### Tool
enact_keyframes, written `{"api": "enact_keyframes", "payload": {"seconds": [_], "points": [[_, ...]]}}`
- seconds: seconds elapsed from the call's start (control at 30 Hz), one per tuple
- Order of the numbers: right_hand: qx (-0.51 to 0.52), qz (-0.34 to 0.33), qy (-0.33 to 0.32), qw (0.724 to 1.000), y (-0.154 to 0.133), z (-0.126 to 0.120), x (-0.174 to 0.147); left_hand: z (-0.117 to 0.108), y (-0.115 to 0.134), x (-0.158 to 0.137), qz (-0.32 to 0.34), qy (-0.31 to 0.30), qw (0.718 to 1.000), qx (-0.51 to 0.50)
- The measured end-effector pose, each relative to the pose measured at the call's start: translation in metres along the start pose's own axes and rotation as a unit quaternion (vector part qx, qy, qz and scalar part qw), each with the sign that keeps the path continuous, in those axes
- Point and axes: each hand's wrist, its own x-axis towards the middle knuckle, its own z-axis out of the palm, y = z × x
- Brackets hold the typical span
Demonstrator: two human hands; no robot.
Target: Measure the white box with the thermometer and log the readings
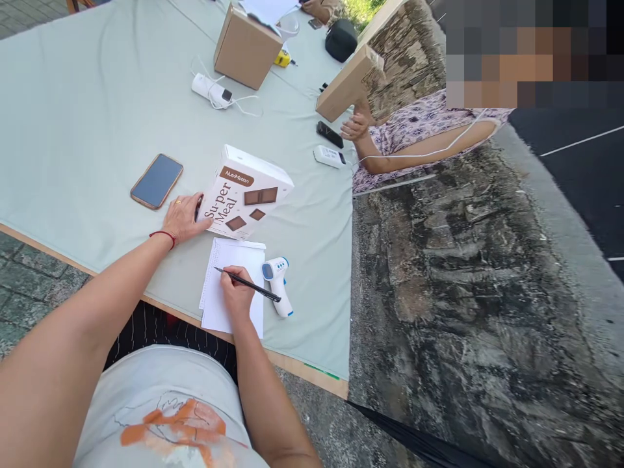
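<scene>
In my right hand [236, 294] is a black pen [251, 284], its tip over the left part of a white notepad [214, 312]. My left hand [182, 218] grips the lower left edge of a white and brown snack box [248, 195], thumb on the front and fingers towards the back. The box stands tilted on the table just beyond the notepad, its printed front facing me. A small dark thing by those fingers is too hidden to name. Close to the right of the notepad lies a white and blue infrared thermometer [278, 286].
A smartphone [156, 181] lies left of the box. Farther back are a cabled white device [211, 90] and a cardboard box [247, 47]. At the table's [97, 149] right side, a person's hand [355, 125] is beside another cardboard box [348, 84], a black phone [330, 134] and a white device [329, 156].
</scene>
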Motion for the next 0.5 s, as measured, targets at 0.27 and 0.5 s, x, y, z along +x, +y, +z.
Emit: {"api": "enact_keyframes", "payload": {"seconds": [0.27,0.5], "points": [[-0.017,-0.009,-0.002,1.000,0.0045,0.0015,-0.0024,0.0000,0.0007,-0.0007,-0.003,0.002,1.000,-0.006],[-0.028,-0.010,-0.017,0.999,0.0063,0.0018,-0.0020,-0.0011,0.0027,-0.0013,-0.008,-0.002,1.000,-0.003]]}}
